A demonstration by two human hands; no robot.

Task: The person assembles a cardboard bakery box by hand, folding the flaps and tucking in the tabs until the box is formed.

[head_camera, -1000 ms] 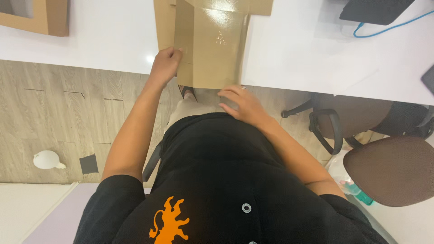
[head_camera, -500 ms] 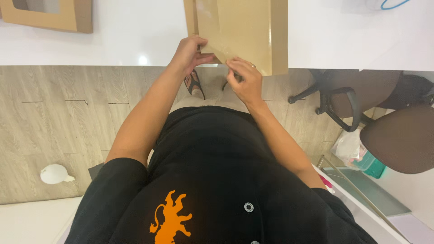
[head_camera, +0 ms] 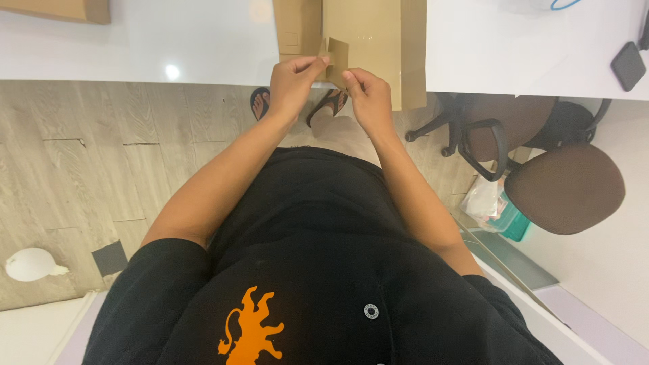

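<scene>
A flat brown cardboard box blank (head_camera: 378, 40) lies on the white table (head_camera: 169, 40), hanging slightly over the near edge. My left hand (head_camera: 292, 82) and my right hand (head_camera: 368, 94) are both at that edge, pinching a small cardboard flap (head_camera: 336, 57) that stands up between the fingertips. My forearms reach down from a black shirt with an orange emblem.
A brown office chair (head_camera: 564, 186) stands at the right, with a bag and teal container (head_camera: 503, 209) beside it. Another cardboard piece (head_camera: 61, 10) lies at the table's far left. A dark small device (head_camera: 627, 65) rests on the table at the right. A white object (head_camera: 30, 263) sits on the wood floor.
Both hands have come together at the box's near edge and lifted a small flap between the fingertips; earlier they rested flat on the cardboard. The view shifted left.
</scene>
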